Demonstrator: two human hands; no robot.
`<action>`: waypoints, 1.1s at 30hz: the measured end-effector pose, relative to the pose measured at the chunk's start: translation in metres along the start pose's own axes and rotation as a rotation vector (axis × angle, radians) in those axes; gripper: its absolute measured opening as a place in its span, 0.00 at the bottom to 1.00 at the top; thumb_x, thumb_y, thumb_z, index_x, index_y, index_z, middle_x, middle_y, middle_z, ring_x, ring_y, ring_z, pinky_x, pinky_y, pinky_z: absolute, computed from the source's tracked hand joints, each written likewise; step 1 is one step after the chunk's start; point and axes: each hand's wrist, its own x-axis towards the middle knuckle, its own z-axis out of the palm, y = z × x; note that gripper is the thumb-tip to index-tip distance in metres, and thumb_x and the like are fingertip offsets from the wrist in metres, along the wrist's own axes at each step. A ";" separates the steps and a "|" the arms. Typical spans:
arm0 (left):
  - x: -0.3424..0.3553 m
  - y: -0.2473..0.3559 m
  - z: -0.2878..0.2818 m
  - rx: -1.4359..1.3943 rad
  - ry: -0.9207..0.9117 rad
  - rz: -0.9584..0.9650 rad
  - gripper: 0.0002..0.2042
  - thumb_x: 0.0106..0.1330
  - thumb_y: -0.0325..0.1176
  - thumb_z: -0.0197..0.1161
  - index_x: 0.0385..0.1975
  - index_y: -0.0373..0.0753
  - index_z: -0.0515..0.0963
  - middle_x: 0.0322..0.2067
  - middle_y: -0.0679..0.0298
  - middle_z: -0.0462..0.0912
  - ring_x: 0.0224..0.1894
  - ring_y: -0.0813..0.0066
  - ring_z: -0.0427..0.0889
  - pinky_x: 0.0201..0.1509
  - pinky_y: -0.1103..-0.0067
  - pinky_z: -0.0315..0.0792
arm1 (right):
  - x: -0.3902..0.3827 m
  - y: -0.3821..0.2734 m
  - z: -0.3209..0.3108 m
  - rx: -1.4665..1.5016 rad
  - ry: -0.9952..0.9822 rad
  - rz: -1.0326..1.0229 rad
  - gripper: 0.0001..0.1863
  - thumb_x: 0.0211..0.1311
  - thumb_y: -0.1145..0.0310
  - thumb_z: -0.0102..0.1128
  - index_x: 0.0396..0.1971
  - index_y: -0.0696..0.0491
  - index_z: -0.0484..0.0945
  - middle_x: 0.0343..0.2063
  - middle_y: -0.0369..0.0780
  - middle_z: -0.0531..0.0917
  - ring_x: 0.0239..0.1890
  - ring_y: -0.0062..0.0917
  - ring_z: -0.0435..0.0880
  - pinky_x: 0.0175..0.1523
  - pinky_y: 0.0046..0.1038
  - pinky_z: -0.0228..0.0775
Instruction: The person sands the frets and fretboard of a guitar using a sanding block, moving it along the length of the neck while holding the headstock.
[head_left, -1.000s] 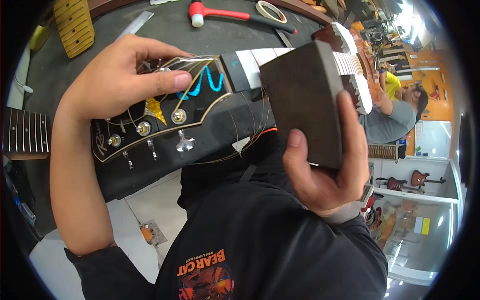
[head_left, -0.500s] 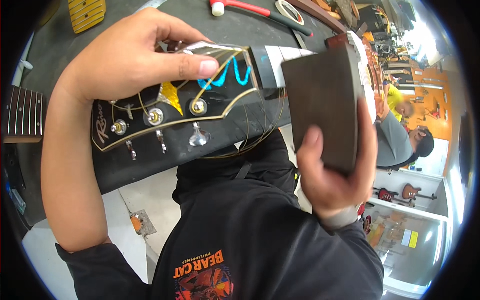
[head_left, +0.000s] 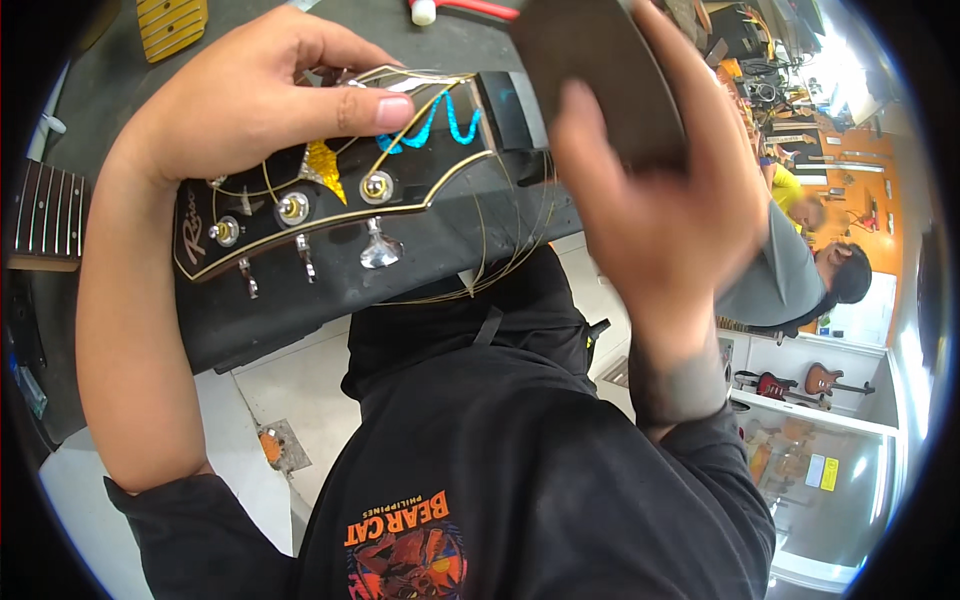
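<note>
My left hand (head_left: 250, 100) pinches the black, gold-edged guitar headstock (head_left: 330, 205) lying on the dark workbench mat (head_left: 300, 300). My right hand (head_left: 660, 200) grips a dark rectangular block (head_left: 600, 70), raised above the bench.

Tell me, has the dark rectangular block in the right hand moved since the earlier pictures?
Yes. The dark rectangular block in the right hand moved left, toward the black guitar headstock.

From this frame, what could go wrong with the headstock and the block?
Loose strings loop off the black headstock toward the bench edge; they might snag or spring at the left hand. The dark block in the right hand is blurred, close above; it might knock the headstock.
</note>
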 end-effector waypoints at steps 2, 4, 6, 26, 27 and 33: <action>0.002 0.007 0.000 -0.042 -0.028 -0.018 0.26 0.66 0.41 0.70 0.55 0.26 0.78 0.42 0.58 0.87 0.40 0.80 0.84 0.47 0.83 0.78 | 0.016 -0.001 -0.001 -0.018 -0.063 0.038 0.29 0.49 0.77 0.72 0.54 0.67 0.79 0.47 0.50 0.87 0.46 0.37 0.89 0.53 0.31 0.80; 0.001 0.013 0.000 -0.005 -0.042 -0.042 0.26 0.66 0.42 0.70 0.55 0.25 0.78 0.42 0.57 0.87 0.40 0.79 0.84 0.48 0.82 0.78 | 0.006 -0.003 -0.010 -0.018 -0.116 0.056 0.29 0.50 0.77 0.73 0.55 0.66 0.79 0.47 0.49 0.87 0.47 0.36 0.88 0.53 0.31 0.80; 0.002 0.007 0.004 -0.008 -0.034 -0.004 0.26 0.66 0.42 0.70 0.55 0.25 0.79 0.42 0.57 0.87 0.41 0.79 0.84 0.48 0.82 0.78 | -0.031 -0.003 -0.026 0.046 -0.014 0.009 0.29 0.51 0.77 0.73 0.56 0.64 0.79 0.48 0.48 0.87 0.47 0.33 0.88 0.53 0.29 0.79; -0.004 0.006 0.003 -0.001 0.000 -0.027 0.26 0.64 0.40 0.72 0.54 0.24 0.79 0.40 0.55 0.87 0.41 0.77 0.85 0.48 0.81 0.79 | 0.012 -0.003 0.008 -0.040 -0.026 0.041 0.27 0.54 0.73 0.72 0.57 0.59 0.80 0.47 0.51 0.86 0.47 0.25 0.87 0.52 0.25 0.79; -0.003 0.005 0.003 -0.008 -0.006 -0.026 0.26 0.64 0.40 0.72 0.54 0.24 0.79 0.40 0.55 0.87 0.41 0.77 0.85 0.48 0.81 0.79 | -0.007 -0.004 0.000 0.047 -0.027 0.080 0.29 0.56 0.76 0.70 0.59 0.63 0.76 0.51 0.54 0.84 0.51 0.31 0.86 0.55 0.29 0.78; 0.002 0.002 0.012 -0.091 -0.021 -0.052 0.28 0.61 0.40 0.74 0.54 0.24 0.78 0.40 0.54 0.87 0.41 0.76 0.85 0.49 0.80 0.79 | -0.049 -0.007 -0.026 0.127 -0.054 0.131 0.32 0.56 0.82 0.66 0.63 0.67 0.69 0.55 0.54 0.81 0.56 0.36 0.83 0.58 0.33 0.78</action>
